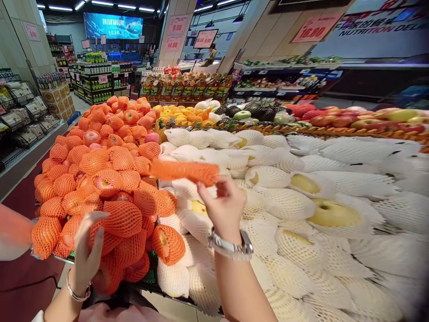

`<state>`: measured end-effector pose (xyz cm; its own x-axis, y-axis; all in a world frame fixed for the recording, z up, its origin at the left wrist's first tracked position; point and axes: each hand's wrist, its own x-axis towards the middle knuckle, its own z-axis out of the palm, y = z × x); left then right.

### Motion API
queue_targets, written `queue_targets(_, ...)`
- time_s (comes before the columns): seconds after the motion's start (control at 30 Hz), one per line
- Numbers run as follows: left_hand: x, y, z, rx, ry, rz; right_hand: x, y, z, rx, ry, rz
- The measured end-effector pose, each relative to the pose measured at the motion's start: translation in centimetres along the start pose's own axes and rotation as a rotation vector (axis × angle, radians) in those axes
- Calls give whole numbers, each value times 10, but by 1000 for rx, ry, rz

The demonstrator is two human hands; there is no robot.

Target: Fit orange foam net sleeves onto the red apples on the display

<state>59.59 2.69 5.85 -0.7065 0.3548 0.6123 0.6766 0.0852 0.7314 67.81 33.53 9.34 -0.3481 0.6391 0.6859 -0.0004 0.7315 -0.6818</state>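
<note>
Pinched in my right hand, between thumb and fingers, is an empty orange foam net sleeve. It is held out flat to the left, above the boundary between two fruit piles, and looks slightly blurred. My left hand is at the front of the pile of apples in orange foam nets. Its fingers are spread and curved beside the nearest apples; whether they touch one is unclear. Below the right hand lie pale yellow pears in white foam nets. One netted apple rests at the pears' edge.
Yellow fruit and red apples lie behind a wicker-like divider. Oil bottles stand farther back. A rack of packets lines the left side. A pale plastic bag-like shape is at the left edge.
</note>
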Motion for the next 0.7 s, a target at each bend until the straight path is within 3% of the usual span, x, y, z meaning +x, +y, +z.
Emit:
queue_targets(0.07,-6,8,6,-43,-101,-6,-33,-29,-9,158,-140,-49)
queue_targets(0.13,-11,15,11,-84,-200,35,-66,-47,-16,211,-178,-73)
queue_targets(0.23,-17,18,15,-132,-297,116,-102,-55,-19,311,-268,-47)
queue_targets(0.3,-18,18,14,-137,-315,78,-116,-52,-18,369,-302,-46)
queue_targets(0.43,-13,16,10,-144,-390,-49,-126,-46,-17,386,-323,-108)
queue_targets(0.7,9,20,-4,-76,-639,59,-111,-58,-26,469,-517,-453)
